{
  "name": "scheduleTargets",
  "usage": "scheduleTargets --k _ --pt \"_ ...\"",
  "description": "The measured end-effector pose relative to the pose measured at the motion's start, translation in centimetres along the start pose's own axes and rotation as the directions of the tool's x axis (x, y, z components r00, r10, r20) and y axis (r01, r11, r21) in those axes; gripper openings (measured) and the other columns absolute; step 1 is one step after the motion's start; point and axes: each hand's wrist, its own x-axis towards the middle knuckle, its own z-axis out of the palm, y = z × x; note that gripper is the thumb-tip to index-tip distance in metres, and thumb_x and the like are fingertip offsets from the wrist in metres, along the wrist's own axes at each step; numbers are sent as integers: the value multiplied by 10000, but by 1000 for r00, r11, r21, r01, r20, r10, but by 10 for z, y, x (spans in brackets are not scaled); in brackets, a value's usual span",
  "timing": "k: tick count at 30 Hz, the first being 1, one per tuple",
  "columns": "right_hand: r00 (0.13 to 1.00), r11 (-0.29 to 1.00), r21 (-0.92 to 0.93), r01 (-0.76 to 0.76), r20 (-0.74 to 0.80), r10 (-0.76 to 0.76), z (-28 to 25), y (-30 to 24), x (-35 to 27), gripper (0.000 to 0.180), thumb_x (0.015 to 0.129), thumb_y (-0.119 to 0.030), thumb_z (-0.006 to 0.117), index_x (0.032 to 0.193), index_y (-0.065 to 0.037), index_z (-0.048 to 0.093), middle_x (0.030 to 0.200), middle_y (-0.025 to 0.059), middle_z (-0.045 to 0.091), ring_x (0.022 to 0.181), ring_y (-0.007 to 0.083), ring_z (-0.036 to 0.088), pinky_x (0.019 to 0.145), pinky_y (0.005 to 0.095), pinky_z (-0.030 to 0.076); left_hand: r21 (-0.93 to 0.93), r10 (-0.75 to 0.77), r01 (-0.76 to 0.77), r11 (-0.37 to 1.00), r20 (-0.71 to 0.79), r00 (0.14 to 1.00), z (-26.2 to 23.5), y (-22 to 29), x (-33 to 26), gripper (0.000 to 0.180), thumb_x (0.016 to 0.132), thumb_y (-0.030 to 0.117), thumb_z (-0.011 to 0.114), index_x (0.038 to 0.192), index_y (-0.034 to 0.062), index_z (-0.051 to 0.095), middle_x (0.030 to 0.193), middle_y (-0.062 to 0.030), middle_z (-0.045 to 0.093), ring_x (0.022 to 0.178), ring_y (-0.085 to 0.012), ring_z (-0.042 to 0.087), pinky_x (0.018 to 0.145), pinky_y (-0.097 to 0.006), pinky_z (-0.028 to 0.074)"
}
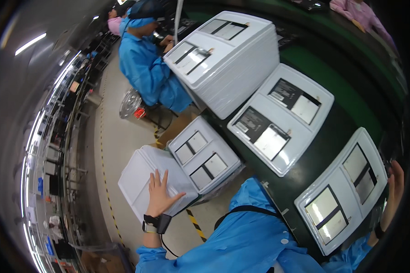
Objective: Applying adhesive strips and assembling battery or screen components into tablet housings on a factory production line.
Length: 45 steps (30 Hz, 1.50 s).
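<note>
Inspector: Condition and location of the near tray?

Recorder: The near tray (344,195) lies to the right of the tall stack (241,77) and closer to the wearer. White, glossy, rounded corners, two rectangular pockets. The pocket contents (321,204) are flat and silver, crossed by dark bands; glare whitens the lower pocket.

Inspector: Hands?

Recorder: Left hand (159,194): fingers spread, thumb out, over the pale tray pile (136,175), on the wearer's side of the tall stack; contact not confirmed. Right hand (396,182): at the near tray's outer edge, right of the tall stack, partly lost in the dark rim. Whether it grips, I cannot tell.

Inspector: Other surfaces?

Recorder: The tall stack's side is finely ridged, rim upon rim. Just right of it, the middle tray (278,113) shows matt black and silver faces.

Inspector: Obstructions?

Recorder: The tall stack partly hides a blue-clad co-worker (143,68) to its left.
</note>
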Motion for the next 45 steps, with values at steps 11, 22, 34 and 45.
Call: scheduleTargets --k 11,22,34,45 --pt "987 969 245 -24 -150 63 21 -81 -9 339 902 63 576 1237 48 627 1253 123 662 1148 184 630 922 280 495 158 97 -88 984 -48 994 5 -7 23 743 809 233 700 1487 34 469 1588 -263 363 1503 -455 272 1228 -568 191" --pt "975 985 153 77 -217 -42 2 -101 -26 302 875 38 656 1175 24 683 1134 133 723 1057 198 684 866 292 525 -178 948 -941 289 -85 307 -71 377 221 516 954 217 700 1403 16 545 1397 -239 577 1271 -422 564 1059 -455 479" --pt "952 983 113 143 -286 -106 -7 -106 -38 292 903 -61 718 1186 3 685 1112 126 740 990 229 726 830 333 572 -81 894 -938 336 -285 345 -50 429 275 442 834 196 818 1158 18 576 1026 -214 671 990 -421 620 848 -459 493" --pt "893 820 535 202 -444 70 67 -43 24 303 912 -65 744 1172 47 632 1028 156 735 961 208 737 870 321 594 -935 941 -277 -222 -280 190 -12 591 105 156 1017 30 604 1149 5 524 1030 -54 667 927 -85 609 850 -238 490"
